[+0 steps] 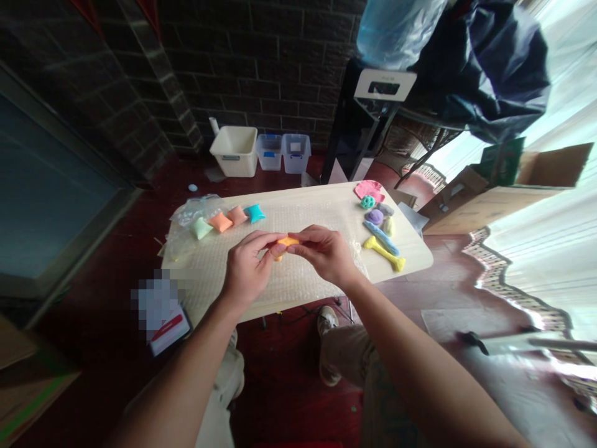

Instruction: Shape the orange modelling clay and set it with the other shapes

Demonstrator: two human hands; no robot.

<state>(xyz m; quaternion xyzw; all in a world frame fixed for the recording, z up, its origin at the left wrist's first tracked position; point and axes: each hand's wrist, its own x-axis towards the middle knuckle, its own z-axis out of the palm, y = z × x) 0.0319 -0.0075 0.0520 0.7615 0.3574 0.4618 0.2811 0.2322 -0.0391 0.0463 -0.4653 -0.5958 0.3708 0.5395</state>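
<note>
Above the middle of the table, both of my hands pinch an orange-yellow lump of modelling clay [288, 241]. My left hand [249, 261] grips it from the left with thumb and fingers, and a small bit of it shows below that thumb. From the other side my right hand [329, 252] presses its fingertips and thumb on it. The fingers cover much of the lump. Left of my hands lie pillow-shaped pieces: pale green [202, 228], orange [221, 222], peach [237, 215] and teal [255, 213].
Bubble wrap [308, 214] covers much of the table [415, 249]. At its right end lie a yellow bone shape [385, 253], a blue strip [382, 237], a purple piece [374, 216], a green ball [367, 202] and a pink piece [369, 190]. Bins [237, 152] stand behind.
</note>
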